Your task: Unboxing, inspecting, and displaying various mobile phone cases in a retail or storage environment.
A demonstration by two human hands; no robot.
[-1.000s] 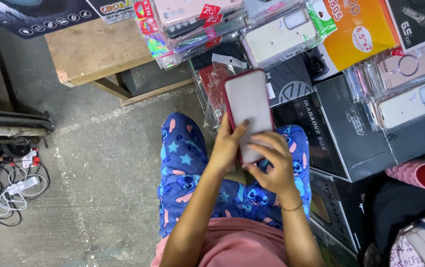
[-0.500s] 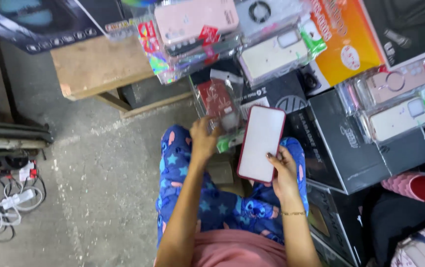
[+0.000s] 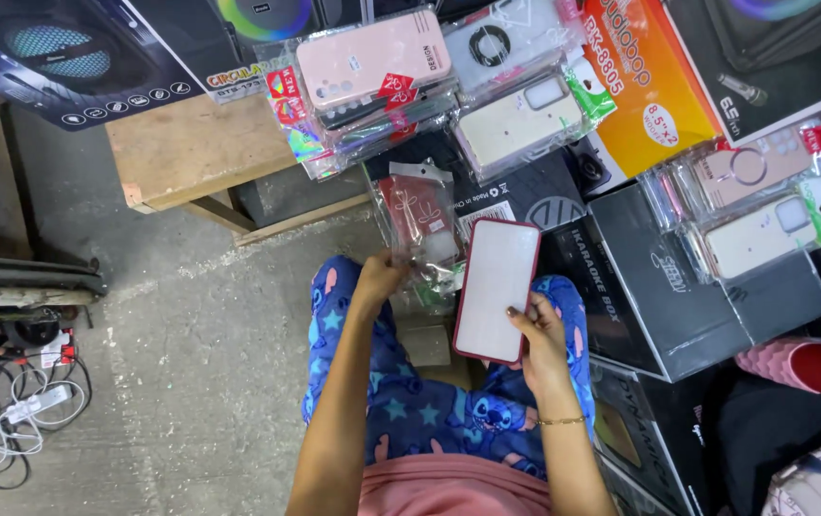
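Head view is looking down on a seated person's lap in blue patterned trousers (image 3: 410, 411), with black boxes (image 3: 707, 287) stacked to the right and a wooden worktop (image 3: 191, 153) ahead carrying bundles of packaged phone cases (image 3: 372, 76). Cables (image 3: 9, 420) are lying on the concrete floor (image 3: 191, 363) at far left. Above the right knee, the right hand (image 3: 544, 339) is holding a red-edged phone case (image 3: 496, 291) upright by its lower right edge, fingers pressed against the side and thumb on the pale face, seemingly so the whole front is staying visible. Just left of it, the left hand (image 3: 377, 277) is pinching the lower corner of a clear packet with a red card (image 3: 420, 225), keeping it steady and apart from the case.
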